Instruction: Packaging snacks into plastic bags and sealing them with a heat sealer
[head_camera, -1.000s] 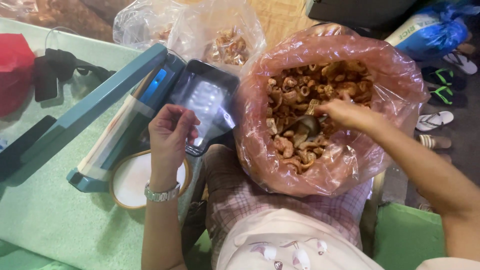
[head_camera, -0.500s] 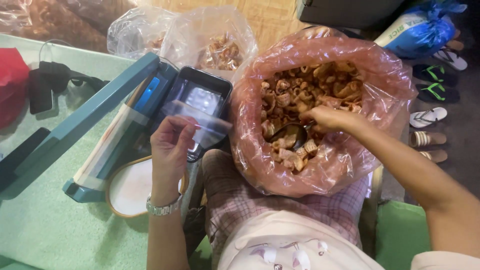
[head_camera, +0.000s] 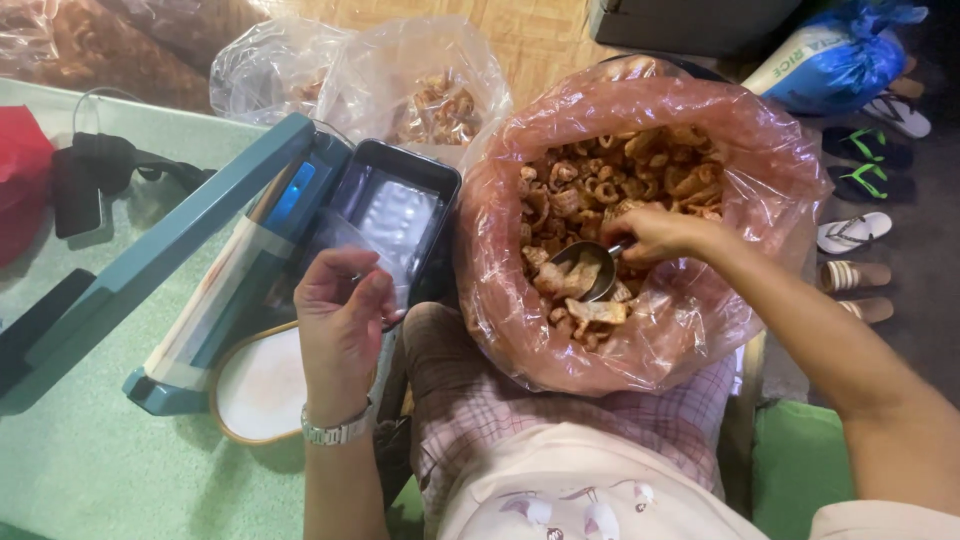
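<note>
Green cloth covers the desk (head_camera: 90, 450) at far left, carrying a long teal impulse heat sealer (head_camera: 190, 265) with a round white wood-rimmed plate (head_camera: 255, 385) beside its near end. Next, the left hand (head_camera: 340, 315), fingers curled, pinches a small clear plastic bag (head_camera: 345, 240) in front of a black tray (head_camera: 400, 215). Further right, the right hand (head_camera: 660, 235) grips a metal scoop (head_camera: 585, 270) loaded with crisp brown fried snack pieces (head_camera: 620, 175), inside the big pink plastic bag (head_camera: 780, 180) resting on the person's lap.

beside you sits a blue sealer (head_camera: 200, 230), a round tray (head_camera: 262, 385), 2 clear bags (head_camera: 350, 70), sandals (head_camera: 870, 150).
</note>
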